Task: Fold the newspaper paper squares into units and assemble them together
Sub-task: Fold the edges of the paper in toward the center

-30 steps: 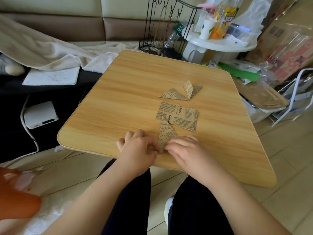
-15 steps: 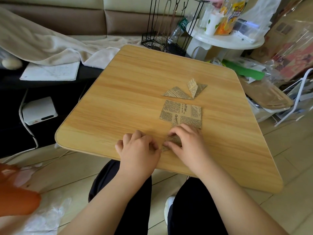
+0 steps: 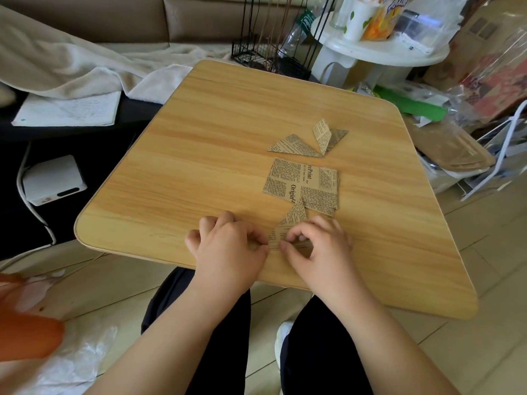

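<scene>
A partly folded newspaper piece (image 3: 289, 223) lies near the front edge of the wooden table (image 3: 199, 155), its point aimed away from me. My left hand (image 3: 228, 249) pinches its left lower edge with curled fingers. My right hand (image 3: 319, 249) pinches its right lower part between thumb and forefinger. Just beyond lie flat newspaper squares (image 3: 302, 185), overlapping one another. Farther back sit folded triangular units (image 3: 310, 139), touching each other.
A black wire rack (image 3: 273, 52) and a white round stand (image 3: 379, 49) with cups and packets stand behind the table. A cream blanket (image 3: 71, 64) drapes the sofa at left. A white box (image 3: 54, 179) with a cable sits left; clutter lies on the floor at right.
My right hand drew back from on top of the folded piece to its lower right edge, uncovering its pointed tip. The left hand stayed at the left edge. The camera tilted down slightly.
</scene>
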Demonstrator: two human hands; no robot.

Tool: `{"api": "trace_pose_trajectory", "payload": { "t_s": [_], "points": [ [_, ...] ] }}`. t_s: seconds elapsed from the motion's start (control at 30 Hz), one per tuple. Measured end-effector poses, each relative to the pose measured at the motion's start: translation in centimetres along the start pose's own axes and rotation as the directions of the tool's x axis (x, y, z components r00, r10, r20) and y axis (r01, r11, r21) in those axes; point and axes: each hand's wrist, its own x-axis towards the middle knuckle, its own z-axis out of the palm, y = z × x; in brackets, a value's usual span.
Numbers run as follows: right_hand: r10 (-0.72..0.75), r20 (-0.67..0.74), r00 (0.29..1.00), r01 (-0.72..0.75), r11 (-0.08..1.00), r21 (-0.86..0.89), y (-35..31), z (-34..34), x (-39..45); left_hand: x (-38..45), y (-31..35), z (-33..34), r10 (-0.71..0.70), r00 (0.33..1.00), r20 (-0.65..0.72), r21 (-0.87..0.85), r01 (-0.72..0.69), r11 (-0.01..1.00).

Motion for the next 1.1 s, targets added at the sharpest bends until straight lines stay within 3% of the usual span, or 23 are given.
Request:
{"api": "trace_pose_trajectory", "payload": {
  "t_s": [0.27,0.4,0.47,0.53,0.67,0.83,0.9,1.0,1.03,1.1],
  "points": [
    [0.171,0.072,0.983,-0.171,0.985,-0.007,1.8,-2.4,0.6,0.3,0.2,-0.5,-0.045,0.997,0.065,0.007,0.044,0.999],
    [0.005,0.044,0.999,-0.005,1.0,-0.015,2.1,-2.3,0.3,0.3,0.4,-0.8,-0.016,0.997,0.08,0.005,0.015,1.0],
    [-0.104,0.131,0.986,0.105,0.994,0.0,2.3,-2.4,-0.5,0.2,0.3,-0.8,0.039,0.996,0.077,0.006,-0.04,0.999],
    [-0.139,0.197,0.97,0.149,0.988,-0.035,2.5,-2.8,-1.5,-0.2,-0.3,-0.6,0.181,0.983,0.016,0.008,-0.182,0.983],
    [-0.22,0.186,0.957,0.249,0.957,-0.151,2.5,-2.9,-3.9,-1.3,-3.1,0.2,0.579,0.812,-0.074,0.136,-0.567,0.812],
    [-0.352,0.066,0.934,0.358,0.92,-0.162,2.1,-2.6,-6.0,-2.8,-4.7,0.1,0.786,0.608,-0.108,0.184,-0.765,0.617],
    [-0.314,-0.008,0.949,0.314,0.949,-0.021,1.6,-2.9,-6.1,-3.2,-4.3,0.0,0.748,0.645,-0.157,0.053,-0.75,0.659],
    [-0.003,0.012,1.0,-0.001,0.95,0.312,0.3,-4.7,-4.8,-3.2,-2.9,-0.9,0.461,0.872,-0.165,-0.34,-0.49,0.803],
    [0.096,0.058,0.994,-0.11,0.918,0.382,-0.1,-5.2,-4.0,-3.1,-2.4,-0.9,0.357,0.924,-0.138,-0.384,-0.382,0.84],
    [0.163,0.146,0.976,-0.208,0.9,0.384,-0.3,-5.5,-2.3,-2.8,-1.4,-0.9,0.201,0.977,-0.068,-0.213,-0.211,0.954]
  ]
}}
